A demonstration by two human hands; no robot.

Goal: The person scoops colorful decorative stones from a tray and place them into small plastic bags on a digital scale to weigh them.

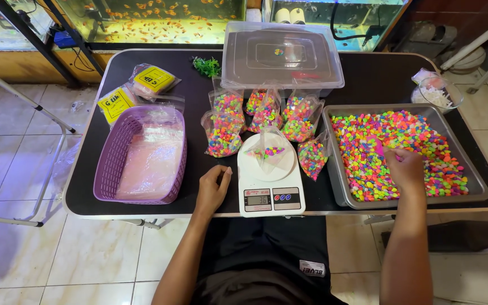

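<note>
Our right hand [405, 168] is closed, digging in the pebbles [368, 169] in the tray [334, 186] at the table's right edge. Our left hand [213, 189], curled and empty, rests by the scale [270, 195]. The open bag [270, 149] on it could tip and spill.

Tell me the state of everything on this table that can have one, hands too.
Digital kitchen scale: switched on, display lit.
Bag on the scale: open, barely filled with coloured gravel.
Bags behind the scale: filled with gravel.
Metal tray: heaped with coloured gravel.
Clear plastic box: lid on.
Purple basket: holds plastic bags.
Left hand: loosely curled, resting on the table.
Right hand: closed, in the gravel.
</note>
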